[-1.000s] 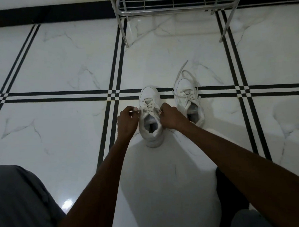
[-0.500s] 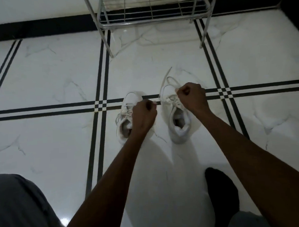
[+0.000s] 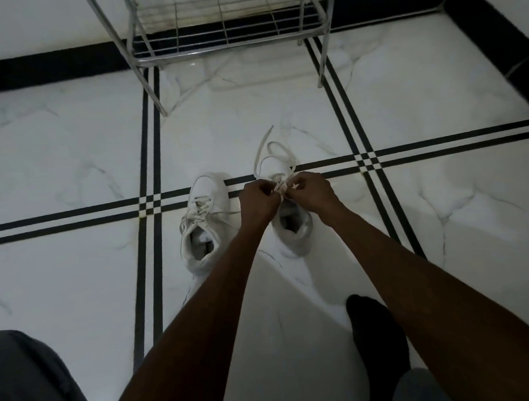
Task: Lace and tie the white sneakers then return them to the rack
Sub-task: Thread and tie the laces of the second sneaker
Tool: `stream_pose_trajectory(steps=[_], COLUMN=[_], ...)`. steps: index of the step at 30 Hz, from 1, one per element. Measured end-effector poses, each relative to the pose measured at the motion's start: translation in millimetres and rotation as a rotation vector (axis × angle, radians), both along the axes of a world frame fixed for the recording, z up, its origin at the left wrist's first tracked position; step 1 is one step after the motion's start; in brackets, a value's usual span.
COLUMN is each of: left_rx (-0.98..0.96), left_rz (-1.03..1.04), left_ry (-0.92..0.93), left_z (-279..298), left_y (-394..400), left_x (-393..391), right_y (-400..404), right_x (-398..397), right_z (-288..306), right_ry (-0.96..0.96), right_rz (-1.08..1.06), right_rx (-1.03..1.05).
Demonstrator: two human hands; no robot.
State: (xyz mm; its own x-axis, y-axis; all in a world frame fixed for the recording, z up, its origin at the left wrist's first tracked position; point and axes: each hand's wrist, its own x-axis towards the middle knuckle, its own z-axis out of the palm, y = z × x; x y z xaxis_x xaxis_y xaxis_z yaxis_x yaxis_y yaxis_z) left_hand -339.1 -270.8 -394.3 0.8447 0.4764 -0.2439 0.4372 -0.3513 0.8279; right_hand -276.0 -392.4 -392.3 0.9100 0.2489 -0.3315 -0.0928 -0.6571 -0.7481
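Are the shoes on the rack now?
No, both shoes, the left shoe and the right shoe, stand on the floor in front of the rack.

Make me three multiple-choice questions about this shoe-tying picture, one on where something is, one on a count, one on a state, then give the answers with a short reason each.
1. Where is the metal rack?
A. Beyond the sneakers, by the wall
B. Between the two sneakers
C. Behind the person's foot

2. How many white sneakers are on the floor?
A. One
B. Two
C. Three

3. What are the hands doing?
A. Both rest flat on the floor
B. Both pinch the laces of the right sneaker
C. Each lifts one sneaker

Answers:
1. A, the rack stands at the top of the view past both shoes.
2. B, the left sneaker and the right sneaker sit side by side.
3. B, the left hand and the right hand are closed on the laces above the right sneaker.
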Motion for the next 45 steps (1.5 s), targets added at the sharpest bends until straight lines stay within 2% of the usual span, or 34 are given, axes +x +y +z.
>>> stream_pose_trajectory(steps=[4, 8, 11, 17, 19, 21, 24, 26, 28, 31, 33, 40, 42, 45], left_rx=[0.047, 0.16, 0.233, 0.29, 0.242, 0.083, -0.298, -0.394, -0.347, -0.244, -0.191, -0.289, -0.284, -0.268], left_rz=[0.054, 0.028, -0.019, -0.024, -0.029, -0.003, 0.078, 0.099, 0.058, -0.064, -0.127, -0.239, -0.199, -0.132], left_ry=[0.005, -0.043, -0.041, -0.06, -0.044, -0.038, -0.078, -0.158, -0.26, -0.326, -0.294, -0.113, -0.088, -0.088], left_z=[0, -2, -1, -4, -4, -8, -6, 7, 21, 39, 44, 29, 29, 25], left_y=[0, 2, 2, 2, 3, 7, 18, 26, 33, 39, 42, 29, 22, 17], left_x=[-2, -10, -17, -25, -26, -27, -31, -30, -25, -14, -11, -17, -16, -8], right_y=[6, 4, 0, 5, 4, 5, 8, 11, 12, 16, 18, -3, -8, -9], right_x=[-1, -6, -16, -25, -21, -15, -9, -6, -4, -4, -3, 14, 16, 17], right_z=[-1, -7, -12, -19, -14, -10, -1, 11, 25, 46, 59, 59, 58, 54], right_ry=[-0.02, -0.247, -0.333, -0.289, -0.193, -0.045, 0.188, 0.204, 0.123, 0.101, 0.12, -0.124, -0.17, -0.344], right_rz=[0.017, 0.102, 0.073, -0.005, -0.002, -0.002, -0.135, -0.256, -0.148, 0.38, 0.608, 0.595, 0.564, 0.441], right_rx=[-0.018, -0.006, 0.012, -0.026, -0.003, 0.072, 0.353, 0.489, 0.443, 0.211, 0.076, -0.09, -0.068, -0.005])
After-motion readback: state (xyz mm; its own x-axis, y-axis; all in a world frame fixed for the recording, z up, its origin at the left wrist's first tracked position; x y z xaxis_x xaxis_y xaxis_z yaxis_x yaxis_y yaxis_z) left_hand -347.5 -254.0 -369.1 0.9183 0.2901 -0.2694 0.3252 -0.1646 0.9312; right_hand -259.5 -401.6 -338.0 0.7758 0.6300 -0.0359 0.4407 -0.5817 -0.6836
